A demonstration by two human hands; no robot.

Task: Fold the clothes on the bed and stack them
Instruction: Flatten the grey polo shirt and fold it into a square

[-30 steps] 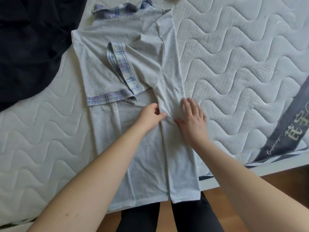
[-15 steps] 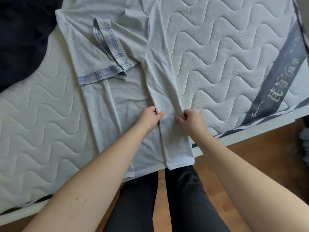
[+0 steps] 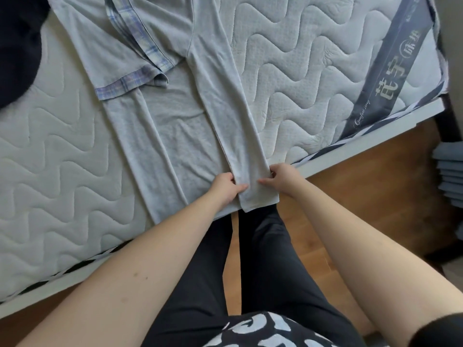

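Observation:
A light grey shirt (image 3: pixel 175 126) with blue plaid cuffs lies face down on the white quilted mattress (image 3: pixel 300 71), both long sides folded inward and its hem hanging over the near edge. My left hand (image 3: pixel 225 187) pinches the inner edge of the right folded panel near the hem. My right hand (image 3: pixel 280 177) pinches that panel's outer edge just beside it. The shirt's collar end is cut off at the top of the view.
A dark navy garment (image 3: pixel 17 46) lies on the mattress at the far left. A grey label band (image 3: pixel 390 71) crosses the mattress corner at the right. Wooden floor (image 3: pixel 363 176) and my dark trousers (image 3: pixel 263 259) lie below the bed edge; stacked grey items (image 3: pixel 451 176) sit at the far right.
Both hands have slid down the right folded panel toward the hem at the mattress edge. The right hand went from flat on the cloth to pinching it. The view tilted downward.

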